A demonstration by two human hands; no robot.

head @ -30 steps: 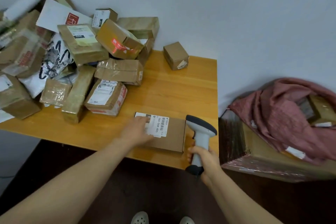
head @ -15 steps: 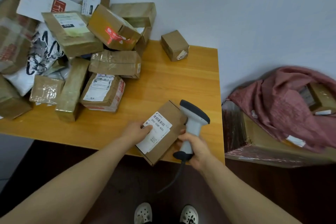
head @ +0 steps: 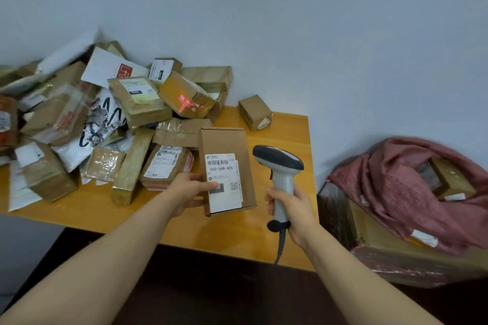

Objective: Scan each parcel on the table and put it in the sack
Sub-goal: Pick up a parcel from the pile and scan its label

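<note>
My left hand (head: 188, 190) pinches a parcel (head: 224, 142); my right hand (head: 295, 208) grips the scanner (head: 277, 159). Beyond my fingers (head: 209, 185) the pile (head: 137, 103) waits (sack (head: 396, 192) holds few, I judge).

a plain pale grey painted wall (head: 317, 21) fills the far side. a dark brown floor (head: 211, 293) lies near, with a lighter grey floor patch (head: 23, 250) at the near left. at the right stands a large cardboard box wrapped in clear plastic film (head: 390, 264).
</note>
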